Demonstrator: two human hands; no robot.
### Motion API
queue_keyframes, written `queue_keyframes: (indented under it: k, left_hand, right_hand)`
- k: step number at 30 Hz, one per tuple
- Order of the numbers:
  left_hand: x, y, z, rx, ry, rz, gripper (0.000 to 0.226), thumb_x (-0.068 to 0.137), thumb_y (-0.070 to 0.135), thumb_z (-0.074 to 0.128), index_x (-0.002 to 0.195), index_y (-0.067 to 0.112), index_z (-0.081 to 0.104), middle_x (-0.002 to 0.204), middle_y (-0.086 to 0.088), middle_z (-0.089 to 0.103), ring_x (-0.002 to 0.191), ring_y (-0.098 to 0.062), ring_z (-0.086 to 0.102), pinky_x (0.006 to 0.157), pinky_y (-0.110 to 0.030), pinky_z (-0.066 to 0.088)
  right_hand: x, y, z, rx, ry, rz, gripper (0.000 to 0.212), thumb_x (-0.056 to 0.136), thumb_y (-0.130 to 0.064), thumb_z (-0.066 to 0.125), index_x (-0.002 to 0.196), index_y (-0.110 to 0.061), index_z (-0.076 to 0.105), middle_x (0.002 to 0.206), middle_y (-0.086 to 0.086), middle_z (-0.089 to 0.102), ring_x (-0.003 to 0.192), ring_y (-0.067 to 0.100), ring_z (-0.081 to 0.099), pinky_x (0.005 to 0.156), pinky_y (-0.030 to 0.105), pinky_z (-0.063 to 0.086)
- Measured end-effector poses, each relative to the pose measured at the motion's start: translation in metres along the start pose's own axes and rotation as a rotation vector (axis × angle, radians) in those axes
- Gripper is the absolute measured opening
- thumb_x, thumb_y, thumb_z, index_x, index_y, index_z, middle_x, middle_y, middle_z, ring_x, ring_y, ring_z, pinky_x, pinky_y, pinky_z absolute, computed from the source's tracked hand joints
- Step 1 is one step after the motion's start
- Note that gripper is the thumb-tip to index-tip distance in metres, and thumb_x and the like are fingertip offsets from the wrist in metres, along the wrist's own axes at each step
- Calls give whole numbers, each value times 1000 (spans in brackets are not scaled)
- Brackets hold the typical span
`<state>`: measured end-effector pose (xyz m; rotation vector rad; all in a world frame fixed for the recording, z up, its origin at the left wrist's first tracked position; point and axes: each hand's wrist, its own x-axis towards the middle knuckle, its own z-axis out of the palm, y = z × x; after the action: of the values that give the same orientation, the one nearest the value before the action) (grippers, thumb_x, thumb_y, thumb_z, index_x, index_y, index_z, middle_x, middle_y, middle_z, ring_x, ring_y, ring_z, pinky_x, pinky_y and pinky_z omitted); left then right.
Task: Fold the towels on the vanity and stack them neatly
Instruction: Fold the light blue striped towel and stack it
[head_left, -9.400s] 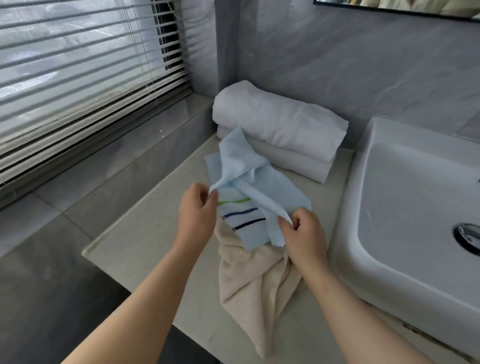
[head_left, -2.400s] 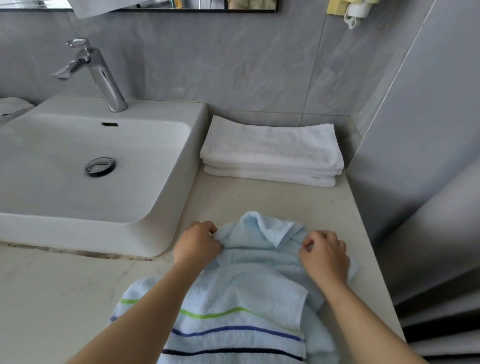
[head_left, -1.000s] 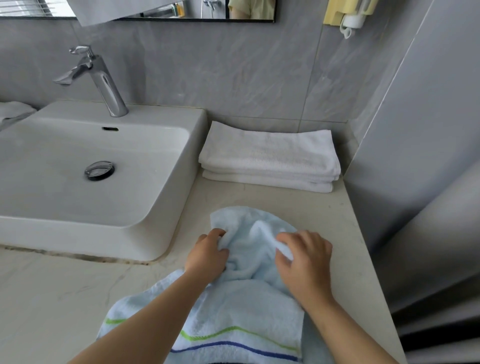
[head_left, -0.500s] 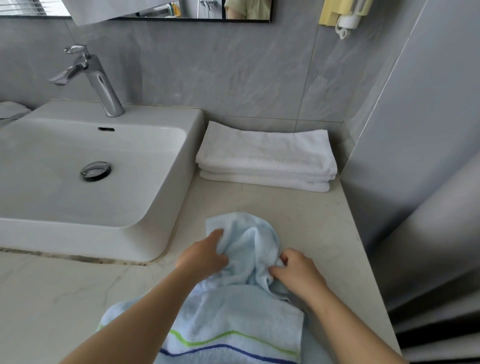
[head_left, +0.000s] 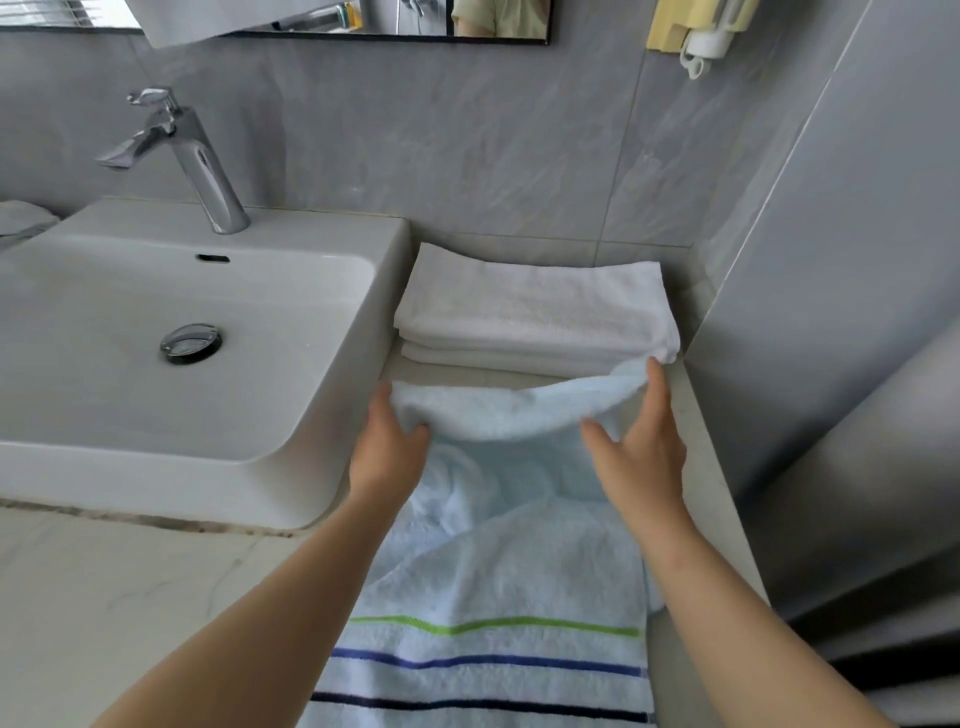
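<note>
Well, the left hand (head_left: 387, 447) and right hand (head_left: 641, 441) each grip the far edge of the pale blue striped terry towel (head_left: 498, 566), holding it up. Its striped end lies on the pale stone bench (head_left: 130, 597). Folded white towels (head_left: 535, 306) sit stacked just beyond, beside the white basin (head_left: 156, 312).

Head view, angled down, close over vanity (head_left: 696, 483)
</note>
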<state>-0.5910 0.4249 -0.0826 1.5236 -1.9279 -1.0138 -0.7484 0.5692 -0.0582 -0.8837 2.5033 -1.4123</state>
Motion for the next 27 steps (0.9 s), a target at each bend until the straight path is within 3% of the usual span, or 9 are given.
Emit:
queue_keyframes:
  k: [2, 4, 7, 10, 13, 16, 19, 21, 27]
  left_hand:
    - [3, 0, 2, 151, -96, 10, 85, 89, 25, 59, 150, 22, -1, 156, -12, 8, 139, -32, 24, 106, -40, 31]
    - [-3, 1, 8, 332, -108, 124, 89, 89, 31, 58, 150, 23, -7, 156, -13, -8, 144, -30, 4, 112, -42, 22]
    - [-19, -6, 25, 606, -235, 321, 72, 93, 46, 44, 150, 32, 1, 158, -3, -11, 145, -27, -9, 116, -42, 9]
    - [-34, -21, 40, 765, -436, 308, 64, 93, 56, 33, 148, 38, 8, 159, 4, -6, 145, -25, -12, 116, -45, -2]
    - [-30, -22, 37, 796, -468, 305, 56, 93, 52, 35, 146, 40, 19, 158, 5, 6, 146, -21, -3, 116, -45, 0]
    - [-16, -4, 19, 784, -418, 290, 39, 95, 48, 32, 120, 32, 56, 131, -1, 48, 129, -22, 38, 110, -42, 22]
    - [-15, -2, 14, 739, -248, 368, 37, 96, 44, 37, 105, 20, 64, 111, -3, 55, 111, -24, 49, 93, -34, 34]
    - [-19, -9, 19, 648, -213, 402, 31, 93, 41, 46, 116, 23, 57, 122, 0, 49, 117, -22, 45, 94, -31, 34]
    - [-21, -16, 31, 777, -391, 324, 61, 88, 49, 47, 143, 40, 24, 155, 6, 16, 140, -20, 17, 110, -35, 18]
  right_hand:
    - [-1, -1, 4, -149, -57, -92, 89, 83, -25, 66, 151, -25, 8, 159, 4, 5, 145, 21, 11, 112, 41, 17]
    - [-7, 3, 11, -334, -163, -124, 88, 86, -34, 60, 150, -30, -1, 159, 3, -8, 146, 22, -3, 114, 43, 10]
    - [-22, 20, 26, -582, -472, -123, 69, 94, -46, 44, 149, -36, 5, 159, -3, -5, 146, 23, -5, 115, 41, 5]
    - [-40, 34, 33, -685, -669, -123, 52, 96, -50, 34, 145, -40, 21, 159, -10, 6, 146, 18, 3, 114, 38, 8]
    - [-39, 30, 25, -689, -582, -105, 36, 95, -49, 38, 123, -34, 53, 139, -8, 44, 133, 18, 35, 101, 32, 29]
    - [-31, 23, 13, -550, -584, 46, 32, 94, -50, 40, 93, -23, 58, 97, -3, 62, 101, 21, 58, 74, 29, 41]
    - [-34, 26, 13, -540, -414, 1, 36, 93, -42, 46, 126, -26, 50, 114, 0, 64, 110, 25, 55, 80, 31, 40]
    - [-36, 32, 19, -526, -328, -69, 41, 91, -36, 52, 130, -22, 49, 126, 2, 58, 116, 28, 50, 88, 33, 39]
    - [-31, 44, 25, -693, -471, -48, 53, 92, -50, 44, 141, -36, 32, 142, -9, 36, 126, 23, 34, 98, 33, 34]
